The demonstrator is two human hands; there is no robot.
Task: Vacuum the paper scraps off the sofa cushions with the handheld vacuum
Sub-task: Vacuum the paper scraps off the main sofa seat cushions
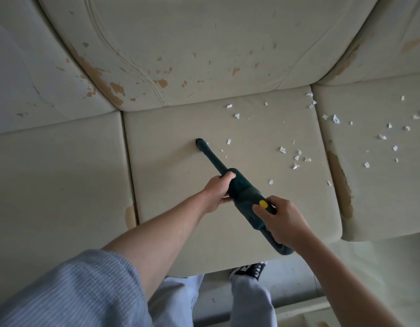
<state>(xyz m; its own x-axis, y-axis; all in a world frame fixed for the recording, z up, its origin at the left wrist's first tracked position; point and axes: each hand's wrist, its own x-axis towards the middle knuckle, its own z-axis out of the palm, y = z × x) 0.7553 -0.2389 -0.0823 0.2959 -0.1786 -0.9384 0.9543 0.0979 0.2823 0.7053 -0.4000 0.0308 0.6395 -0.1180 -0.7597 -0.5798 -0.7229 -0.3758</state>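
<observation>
Plainly, with the left hand (pixel 218 192) curled round the barrel and the right hand (pixel 283 223) gripping the handle of the handheld vacuum (pixel 244 197), its nozzle (pixel 200 143) on the middle cushion (pixel 168 175) sits left of the paper scraps (pixel 296 158), so a hasty sweep risks scattering them into the seam.

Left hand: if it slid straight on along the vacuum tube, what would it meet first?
The left hand would likely reach the brush nozzle on the middle seat cushion first; beyond it, bare fabric up to the backrest.
</observation>
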